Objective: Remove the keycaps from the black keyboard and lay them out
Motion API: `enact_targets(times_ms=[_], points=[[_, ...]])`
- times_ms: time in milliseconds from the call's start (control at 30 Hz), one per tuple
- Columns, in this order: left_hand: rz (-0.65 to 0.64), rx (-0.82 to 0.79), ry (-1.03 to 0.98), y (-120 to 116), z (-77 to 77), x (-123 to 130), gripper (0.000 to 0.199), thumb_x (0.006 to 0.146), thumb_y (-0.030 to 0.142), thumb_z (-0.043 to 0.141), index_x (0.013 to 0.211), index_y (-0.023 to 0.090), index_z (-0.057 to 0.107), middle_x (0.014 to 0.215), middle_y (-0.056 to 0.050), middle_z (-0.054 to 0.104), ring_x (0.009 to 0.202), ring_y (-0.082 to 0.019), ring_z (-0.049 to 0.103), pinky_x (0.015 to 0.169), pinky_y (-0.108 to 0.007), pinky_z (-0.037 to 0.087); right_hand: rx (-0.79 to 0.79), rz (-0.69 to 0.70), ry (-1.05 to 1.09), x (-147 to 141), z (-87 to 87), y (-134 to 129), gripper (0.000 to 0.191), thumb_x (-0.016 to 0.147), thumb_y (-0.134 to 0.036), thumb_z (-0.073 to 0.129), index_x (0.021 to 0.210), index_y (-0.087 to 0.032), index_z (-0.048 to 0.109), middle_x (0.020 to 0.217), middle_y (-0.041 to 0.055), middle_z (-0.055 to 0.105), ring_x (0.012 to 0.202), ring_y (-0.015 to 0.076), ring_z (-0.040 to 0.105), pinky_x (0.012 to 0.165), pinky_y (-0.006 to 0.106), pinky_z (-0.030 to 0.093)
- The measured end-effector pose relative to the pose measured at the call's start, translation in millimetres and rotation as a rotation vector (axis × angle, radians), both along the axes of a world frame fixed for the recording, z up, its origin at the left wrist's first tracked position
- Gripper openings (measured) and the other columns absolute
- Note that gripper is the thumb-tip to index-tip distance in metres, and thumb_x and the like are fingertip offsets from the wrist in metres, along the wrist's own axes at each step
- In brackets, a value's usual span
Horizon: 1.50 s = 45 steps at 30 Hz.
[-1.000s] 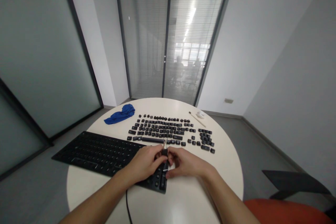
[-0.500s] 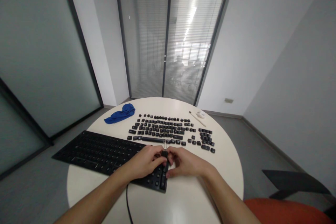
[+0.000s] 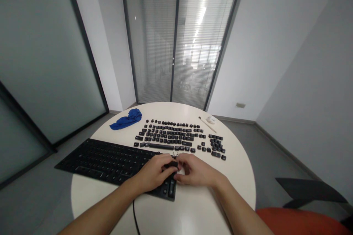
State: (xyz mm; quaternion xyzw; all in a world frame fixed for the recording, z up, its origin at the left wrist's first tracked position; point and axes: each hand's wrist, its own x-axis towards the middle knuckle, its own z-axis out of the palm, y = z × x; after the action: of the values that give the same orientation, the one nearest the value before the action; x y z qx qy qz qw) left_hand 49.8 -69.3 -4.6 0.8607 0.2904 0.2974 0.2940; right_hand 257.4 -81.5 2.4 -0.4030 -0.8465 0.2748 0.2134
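Observation:
A black keyboard [image 3: 110, 161] lies slanted across the front left of the table, most of its keycaps off. Over its right end, my left hand [image 3: 157, 170] is closed, thumb and forefinger pinching a small black piece with thin shiny prongs [image 3: 175, 153], seemingly a keycap puller [image 3: 173, 164]. My right hand [image 3: 194, 170] meets it from the right, fingers curled against the same piece; its fingertips are partly hidden. Below the left thumb, a tall keycap [image 3: 171, 188] remains fitted at the keyboard's corner. Beyond the hands lie rows of loose black keycaps [image 3: 168, 136].
A blue cloth [image 3: 127, 119] lies at the back left of the round white table [image 3: 193, 213]. At the back right are a thin brush [image 3: 207, 124] and a small white item [image 3: 211, 119]. A black cable [image 3: 134, 213] runs off the front. An orange chair [image 3: 298, 222] stands at right.
The prongs have dropped slightly toward my hands, and the black piece has shifted a little nearer me. The keyboard's right end has moved very slightly. Loose keycaps are as before.

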Motion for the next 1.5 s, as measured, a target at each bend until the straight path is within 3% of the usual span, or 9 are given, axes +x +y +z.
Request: enact_targets(times_ms=[100,267,533,633,767,967,1100,1367,1500], points=[[0.023,-0.093,-0.071,3,-1.1,0,0.017,0.092,0.022,0.057,0.088,0.016,0.072,0.083,-0.004,0.068,0.079,-0.018,0.06,0.074,-0.026,0.043,0.168,0.004,-0.017,-1,1.4,-2,0.02,0.073,-0.024,0.074,0.088,-0.019,0.063,0.09,0.0024,0.06,0.088,0.019,0.055,0.078,0.029,0.045],[-0.005,-0.212,-0.155,6,-0.4,0,0.018,0.092,0.023,0.058,0.091,0.016,0.074,0.09,-0.005,0.072,0.084,-0.02,0.062,0.079,-0.028,0.044,0.189,0.044,-0.03,0,5.0,-2,0.022,0.077,-0.028,0.075,0.096,-0.02,0.067,0.1,0.0048,0.064,0.097,0.0205,0.057,0.087,0.032,0.046],[-0.038,-0.306,-0.216,10,-2.5,0,0.019,0.091,0.026,0.059,0.087,0.015,0.075,0.089,-0.005,0.073,0.088,-0.021,0.063,0.085,-0.03,0.047,0.287,0.031,-0.124,-3,9.4,-4,0.019,0.077,-0.03,0.076,0.09,-0.019,0.069,0.09,0.0045,0.064,0.088,0.0195,0.058,0.076,0.028,0.045],[0.006,-0.431,-0.283,13,-5.3,1,0.022,0.089,0.033,0.062,0.091,0.015,0.074,0.092,-0.006,0.072,0.089,-0.021,0.064,0.084,-0.031,0.05,0.317,-0.009,-0.147,-10,6.7,-5,0.014,0.09,-0.03,0.061,0.089,-0.019,0.069,0.084,0.0049,0.065,0.084,0.0185,0.058,0.074,0.028,0.044],[0.096,-0.602,-0.414,17,-9.2,2,0.03,0.085,0.044,0.066,0.09,0.015,0.071,0.09,-0.004,0.071,0.086,-0.02,0.065,0.076,-0.031,0.055,0.349,-0.133,-0.198,-20,0.7,-5,0.033,0.101,-0.03,0.039,0.091,-0.018,0.068,0.08,0.0067,0.065,0.077,0.018,0.058,0.071,0.03,0.042],[0.149,-0.613,-0.496,17,-7.1,5,0.037,0.079,0.05,0.07,0.093,0.015,0.072,0.095,-0.006,0.072,0.09,-0.022,0.065,0.076,-0.033,0.057,0.317,-0.216,-0.111,-24,-2.1,-7,0.02,0.094,-0.035,0.054,0.098,-0.02,0.066,0.092,0.0071,0.068,0.086,0.0202,0.061,0.077,0.031,0.045],[0.193,-0.58,-0.517,18,-6.1,7,0.036,0.079,0.048,0.07,0.092,0.015,0.072,0.094,-0.007,0.072,0.088,-0.023,0.066,0.075,-0.033,0.057,0.263,-0.234,0.018,-23,-4.1,-5,0.025,0.089,-0.036,0.061,0.109,-0.022,0.064,0.103,0.0062,0.07,0.095,0.022,0.062,0.086,0.035,0.046],[0.085,-0.471,-0.452,17,-9.7,8,0.024,0.085,0.036,0.066,0.09,0.014,0.073,0.089,-0.007,0.073,0.087,-0.022,0.066,0.082,-0.034,0.052,0.152,-0.308,0.186,-20,-9.8,0,0.022,0.081,-0.028,0.071,0.101,-0.021,0.064,0.096,0.0034,0.068,0.087,0.0195,0.061,0.08,0.032,0.047],[0.114,-0.56,-0.493,15,-7.5,10,0.029,0.082,0.042,0.068,0.093,0.015,0.072,0.096,-0.007,0.073,0.091,-0.023,0.066,0.081,-0.035,0.055,0.074,-0.268,0.348,-16,-12.1,7,0.029,0.08,-0.033,0.073,0.106,-0.022,0.067,0.099,0.0044,0.068,0.088,0.0191,0.06,0.082,0.034,0.048]])
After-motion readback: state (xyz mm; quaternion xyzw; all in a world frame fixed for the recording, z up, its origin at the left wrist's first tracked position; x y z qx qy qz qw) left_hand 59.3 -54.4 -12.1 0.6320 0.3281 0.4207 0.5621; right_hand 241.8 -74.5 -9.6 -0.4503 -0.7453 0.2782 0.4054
